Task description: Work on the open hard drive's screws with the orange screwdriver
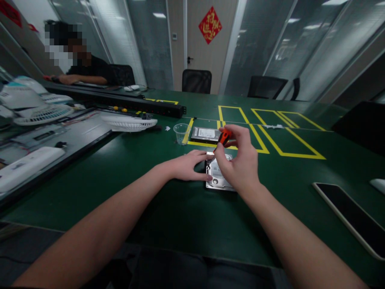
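A silver hard drive (pixel 221 182) lies flat on the green table in front of me, partly covered by my hands. My left hand (pixel 192 165) rests at its left side, fingers stretched out and apart, with the thumb on the drive's lower left part and the forefinger by its upper left corner. A red and black screwdriver (pixel 224 137) is pinched in my right hand (pixel 242 160), tilted with its shaft down toward the drive's upper left area. Exactly where the tip touches I cannot tell. Just behind lies a second hard drive (pixel 206 133), label up.
A clear plastic cup (pixel 181 134) stands left of the second drive. Fan parts (pixel 129 122) and a white power strip (pixel 33 166) lie left. A phone (pixel 350 214) is at right. Yellow tape (pixel 300 154) marks the table (pixel 144 152). A person (pixel 87 68) sits at far left.
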The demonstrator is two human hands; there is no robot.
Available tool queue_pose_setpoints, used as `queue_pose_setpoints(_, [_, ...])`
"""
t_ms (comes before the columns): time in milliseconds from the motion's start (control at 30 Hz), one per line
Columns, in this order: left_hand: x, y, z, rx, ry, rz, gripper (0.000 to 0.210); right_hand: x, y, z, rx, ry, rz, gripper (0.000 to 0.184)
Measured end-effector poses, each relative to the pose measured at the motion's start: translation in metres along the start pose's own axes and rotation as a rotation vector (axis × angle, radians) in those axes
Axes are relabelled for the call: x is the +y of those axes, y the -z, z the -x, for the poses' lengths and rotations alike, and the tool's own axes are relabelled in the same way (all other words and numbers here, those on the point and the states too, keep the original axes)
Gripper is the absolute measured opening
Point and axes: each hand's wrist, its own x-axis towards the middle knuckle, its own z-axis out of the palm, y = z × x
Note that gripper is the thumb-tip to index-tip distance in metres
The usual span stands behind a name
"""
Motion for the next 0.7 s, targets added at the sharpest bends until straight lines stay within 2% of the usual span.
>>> queue_pose_setpoints(133, [-0.0004,-0.0002,-0.0003,-0.003,-0.002,0.002,0.106,0.0014,0.0002,0.0,-0.007,-0.001,0.015,0.054])
queue_pose_setpoints(400, [-0.0013,-0.0017,-0.0009,-0.003,-0.011,-0.022,0.105,0.0,0.0019,-0.0029,0.026,0.016,0.064,0.036])
queue_pose_setpoints(700, [-0.001,-0.0013,-0.0002,-0.007,0.013,-0.014,0.11,-0.0023,0.0002,-0.0042,0.016,0.032,0.072,0.041])
